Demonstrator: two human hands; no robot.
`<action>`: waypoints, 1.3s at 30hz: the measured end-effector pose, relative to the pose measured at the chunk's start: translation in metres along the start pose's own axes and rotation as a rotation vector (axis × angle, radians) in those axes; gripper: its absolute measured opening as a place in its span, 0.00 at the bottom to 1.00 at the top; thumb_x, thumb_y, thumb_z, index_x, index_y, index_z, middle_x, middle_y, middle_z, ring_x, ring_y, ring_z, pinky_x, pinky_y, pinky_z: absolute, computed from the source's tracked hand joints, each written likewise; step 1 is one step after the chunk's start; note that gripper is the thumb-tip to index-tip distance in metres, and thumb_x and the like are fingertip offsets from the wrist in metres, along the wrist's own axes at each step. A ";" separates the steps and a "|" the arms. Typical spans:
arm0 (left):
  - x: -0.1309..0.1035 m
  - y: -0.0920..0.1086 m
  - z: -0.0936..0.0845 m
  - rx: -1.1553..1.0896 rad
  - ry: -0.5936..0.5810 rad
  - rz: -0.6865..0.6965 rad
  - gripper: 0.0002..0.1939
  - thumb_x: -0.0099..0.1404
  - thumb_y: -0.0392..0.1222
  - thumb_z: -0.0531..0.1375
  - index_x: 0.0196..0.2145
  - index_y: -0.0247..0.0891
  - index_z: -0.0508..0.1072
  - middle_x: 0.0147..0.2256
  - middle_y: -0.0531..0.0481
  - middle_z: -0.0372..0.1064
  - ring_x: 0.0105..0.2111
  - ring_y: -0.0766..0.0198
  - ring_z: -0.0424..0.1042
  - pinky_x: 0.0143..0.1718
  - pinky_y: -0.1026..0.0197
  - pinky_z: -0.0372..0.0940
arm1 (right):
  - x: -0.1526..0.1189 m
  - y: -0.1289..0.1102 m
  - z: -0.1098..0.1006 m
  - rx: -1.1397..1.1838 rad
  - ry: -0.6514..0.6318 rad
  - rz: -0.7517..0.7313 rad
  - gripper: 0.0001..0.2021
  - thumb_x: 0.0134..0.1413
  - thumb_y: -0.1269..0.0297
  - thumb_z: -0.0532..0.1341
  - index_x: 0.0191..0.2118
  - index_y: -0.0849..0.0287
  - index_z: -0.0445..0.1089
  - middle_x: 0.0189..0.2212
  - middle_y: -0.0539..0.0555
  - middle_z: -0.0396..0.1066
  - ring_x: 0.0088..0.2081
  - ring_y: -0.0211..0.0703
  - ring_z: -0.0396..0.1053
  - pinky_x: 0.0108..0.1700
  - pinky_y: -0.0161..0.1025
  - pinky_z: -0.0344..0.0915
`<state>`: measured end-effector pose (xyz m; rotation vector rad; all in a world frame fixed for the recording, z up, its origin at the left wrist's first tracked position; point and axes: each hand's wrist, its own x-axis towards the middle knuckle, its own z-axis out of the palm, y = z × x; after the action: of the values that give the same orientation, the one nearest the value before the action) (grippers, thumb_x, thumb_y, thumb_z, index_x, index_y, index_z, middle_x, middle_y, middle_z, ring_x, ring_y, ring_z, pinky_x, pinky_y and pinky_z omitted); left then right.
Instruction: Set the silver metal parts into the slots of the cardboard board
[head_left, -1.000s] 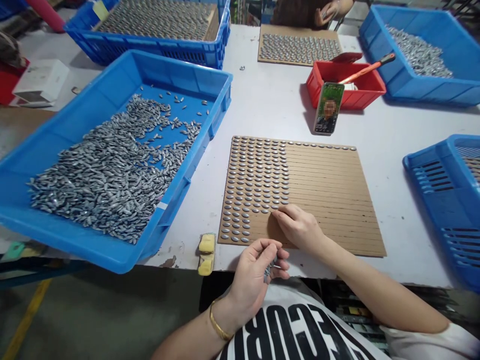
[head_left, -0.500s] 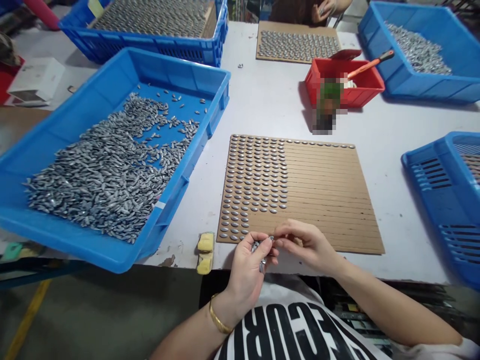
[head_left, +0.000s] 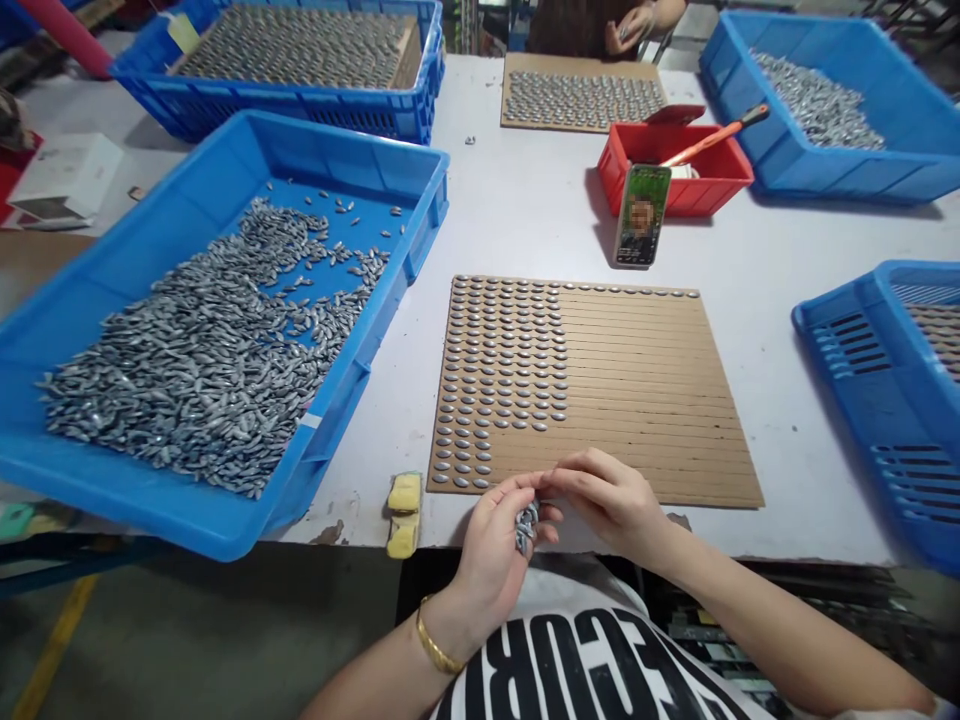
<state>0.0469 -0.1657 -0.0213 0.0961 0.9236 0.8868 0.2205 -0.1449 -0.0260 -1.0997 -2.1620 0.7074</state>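
Observation:
Several small silver oval pieces (head_left: 527,524) lie in my left hand (head_left: 497,545), whose fingers curl round them at the front edge of the cardboard. My right hand (head_left: 611,498) meets it, thumb and fingers pinched together by the left fingertips; whatever is between them is too small to make out. Beneath and beyond both hands is the grooved cardboard sheet (head_left: 645,390). Rows of silver pieces (head_left: 506,350) cover its left part, and a single row runs along its top edge.
A blue tray (head_left: 360,400) heaped with silver pieces stands left. Yellow blocks (head_left: 403,515) sit at the table's front edge. A phone (head_left: 642,215) leans on a red box (head_left: 705,190). Blue crates (head_left: 855,340) stand right and behind. Across the table is another person's hand (head_left: 630,28).
My left hand has turned, showing more of the pieces in it. My right fingers have closed in against the left fingertips. The whole view has shifted slightly.

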 end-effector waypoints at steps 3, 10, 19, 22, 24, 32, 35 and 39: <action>-0.001 0.002 0.003 -0.021 0.000 -0.029 0.14 0.61 0.34 0.55 0.44 0.29 0.72 0.38 0.38 0.72 0.32 0.59 0.73 0.28 0.61 0.65 | 0.002 0.013 -0.004 -0.028 0.043 0.026 0.12 0.61 0.73 0.55 0.47 0.55 0.70 0.38 0.56 0.70 0.38 0.40 0.70 0.37 0.36 0.70; -0.006 0.005 0.010 0.023 0.003 -0.086 0.10 0.63 0.39 0.60 0.40 0.34 0.65 0.43 0.35 0.73 0.36 0.57 0.76 0.40 0.56 0.67 | 0.011 0.047 0.003 -0.370 0.090 -0.017 0.12 0.61 0.75 0.52 0.44 0.58 0.71 0.37 0.56 0.72 0.37 0.42 0.68 0.37 0.37 0.68; -0.006 0.002 0.004 0.068 0.019 -0.060 0.13 0.59 0.41 0.64 0.40 0.32 0.72 0.30 0.46 0.72 0.27 0.67 0.71 0.30 0.64 0.66 | 0.014 0.049 0.005 -0.529 0.025 -0.058 0.13 0.60 0.76 0.52 0.44 0.60 0.71 0.37 0.57 0.71 0.36 0.42 0.65 0.36 0.37 0.66; -0.005 0.001 0.003 0.049 0.024 -0.056 0.14 0.58 0.41 0.65 0.41 0.32 0.73 0.28 0.49 0.70 0.25 0.69 0.68 0.27 0.66 0.64 | 0.016 0.049 0.004 -0.544 0.001 -0.073 0.13 0.59 0.77 0.52 0.43 0.61 0.71 0.38 0.58 0.71 0.37 0.43 0.65 0.36 0.37 0.66; -0.004 0.001 0.002 0.035 0.029 -0.042 0.15 0.58 0.41 0.65 0.42 0.31 0.74 0.27 0.50 0.69 0.24 0.71 0.67 0.26 0.67 0.64 | 0.016 0.049 0.002 -0.540 -0.013 -0.078 0.13 0.59 0.77 0.52 0.44 0.60 0.71 0.39 0.58 0.71 0.38 0.43 0.66 0.37 0.37 0.67; -0.008 0.006 0.001 -0.018 0.054 0.024 0.10 0.57 0.40 0.66 0.36 0.35 0.72 0.34 0.45 0.73 0.33 0.63 0.73 0.38 0.60 0.67 | 0.018 0.009 -0.008 -0.090 0.017 0.030 0.10 0.61 0.71 0.55 0.46 0.57 0.69 0.41 0.57 0.70 0.42 0.42 0.70 0.42 0.37 0.69; -0.009 0.005 0.001 -0.064 0.046 0.078 0.08 0.56 0.39 0.66 0.33 0.35 0.72 0.34 0.48 0.72 0.34 0.65 0.72 0.40 0.60 0.67 | 0.017 -0.011 -0.005 0.061 -0.062 0.062 0.10 0.61 0.68 0.56 0.46 0.56 0.69 0.39 0.56 0.70 0.41 0.42 0.69 0.41 0.38 0.69; -0.007 0.002 -0.003 -0.050 0.064 0.103 0.08 0.55 0.39 0.67 0.33 0.34 0.75 0.32 0.49 0.69 0.28 0.72 0.66 0.31 0.67 0.63 | 0.011 -0.017 0.006 -0.045 -0.023 0.030 0.12 0.59 0.70 0.58 0.48 0.56 0.70 0.37 0.56 0.71 0.37 0.42 0.68 0.38 0.39 0.69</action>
<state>0.0413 -0.1700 -0.0176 0.0731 0.9622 1.0131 0.2021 -0.1454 -0.0160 -1.1553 -2.1948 0.6914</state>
